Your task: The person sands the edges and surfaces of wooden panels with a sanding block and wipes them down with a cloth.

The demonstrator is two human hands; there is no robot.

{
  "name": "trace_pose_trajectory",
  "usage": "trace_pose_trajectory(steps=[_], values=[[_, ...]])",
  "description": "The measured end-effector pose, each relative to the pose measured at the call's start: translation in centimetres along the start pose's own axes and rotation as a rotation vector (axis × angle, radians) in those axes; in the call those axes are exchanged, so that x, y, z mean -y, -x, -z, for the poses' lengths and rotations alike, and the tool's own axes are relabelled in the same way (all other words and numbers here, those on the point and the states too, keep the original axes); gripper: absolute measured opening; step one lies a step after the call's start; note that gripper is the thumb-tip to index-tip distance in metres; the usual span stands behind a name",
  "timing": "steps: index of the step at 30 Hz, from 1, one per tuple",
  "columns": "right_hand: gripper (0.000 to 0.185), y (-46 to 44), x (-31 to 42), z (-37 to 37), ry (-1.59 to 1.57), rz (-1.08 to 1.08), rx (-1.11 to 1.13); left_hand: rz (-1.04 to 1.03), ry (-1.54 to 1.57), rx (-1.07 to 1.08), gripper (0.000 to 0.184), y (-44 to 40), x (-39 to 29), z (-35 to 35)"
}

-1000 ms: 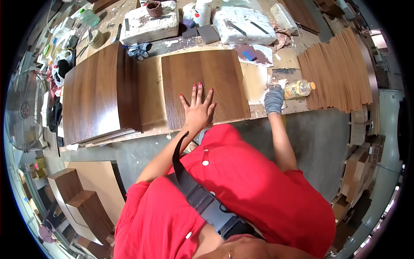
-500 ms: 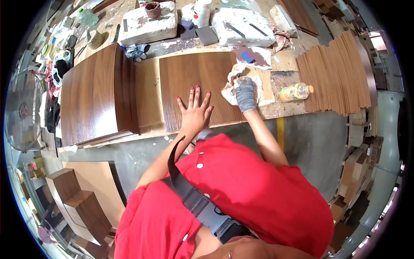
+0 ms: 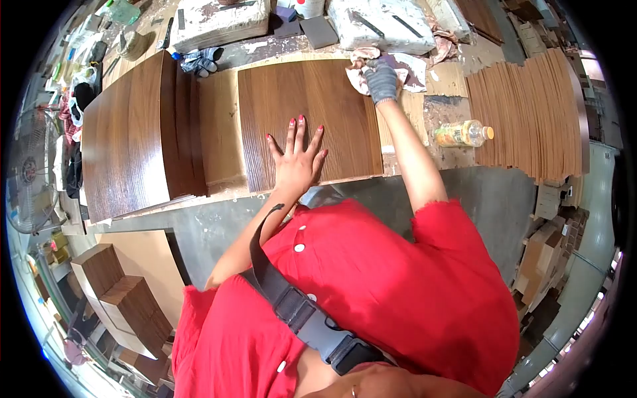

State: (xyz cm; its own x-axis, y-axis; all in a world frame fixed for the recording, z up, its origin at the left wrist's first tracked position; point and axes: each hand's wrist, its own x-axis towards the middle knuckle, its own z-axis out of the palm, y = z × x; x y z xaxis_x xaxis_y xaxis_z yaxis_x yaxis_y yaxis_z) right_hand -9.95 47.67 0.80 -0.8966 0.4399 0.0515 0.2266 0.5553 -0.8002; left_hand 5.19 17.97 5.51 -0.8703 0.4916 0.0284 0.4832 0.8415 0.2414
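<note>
My left hand [image 3: 296,159] lies flat with spread fingers on a dark brown wood-grain panel [image 3: 345,113]. My right hand [image 3: 381,81], in a grey glove, is closed on a stained pale cloth [image 3: 357,78] at the panel's far right corner. Right of the panel, a clear bottle with an orange cap [image 3: 466,133] lies on its side on the workbench [image 3: 440,107]. A stack of similar brown panels [image 3: 126,136] is at the left, and a tall stack of thin boards [image 3: 524,113] at the right.
Two paint-stained white blocks [image 3: 222,25] [image 3: 385,25] stand at the back of the bench, with dark strips on them. A grey square pad [image 3: 319,32] lies between them. A fan [image 3: 30,169] is at the far left, and cut boxes [image 3: 126,298] are on the floor.
My right hand has moved from beside the bottle onto the panel with the cloth, then away from me to its far right corner. My left hand remains flat on the panel.
</note>
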Motion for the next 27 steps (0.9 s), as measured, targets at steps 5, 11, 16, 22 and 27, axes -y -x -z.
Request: trace_pose_trajectory(steps=[5, 11, 16, 22, 27], values=[[0.011, 9.7, 1.5, 3.1, -0.420, -0.225, 0.054, -0.001, 0.005, -0.009, 0.057, 0.0, -0.1, -0.2], [0.009, 21.2, -1.2, 6.9, 0.218, 0.152, -0.057, 0.006, -0.044, -0.024, 0.056, 0.3, -0.1, -0.7], [0.018, 28.4, -1.4, 9.9, 0.242, 0.121, -0.024, -0.006, -0.056, -0.040, 0.057, 0.6, -0.1, -0.9], [0.016, 32.1, -1.9, 14.5, -0.038, -0.055, -0.078, -0.015, 0.196, 0.023, 0.056, 0.7, 1.1, -0.7], [0.010, 27.1, 5.5, 16.0, -0.151, 0.013, -0.166, 0.019, 0.666, 0.064, 0.047, 0.0, 5.0, -0.2]])
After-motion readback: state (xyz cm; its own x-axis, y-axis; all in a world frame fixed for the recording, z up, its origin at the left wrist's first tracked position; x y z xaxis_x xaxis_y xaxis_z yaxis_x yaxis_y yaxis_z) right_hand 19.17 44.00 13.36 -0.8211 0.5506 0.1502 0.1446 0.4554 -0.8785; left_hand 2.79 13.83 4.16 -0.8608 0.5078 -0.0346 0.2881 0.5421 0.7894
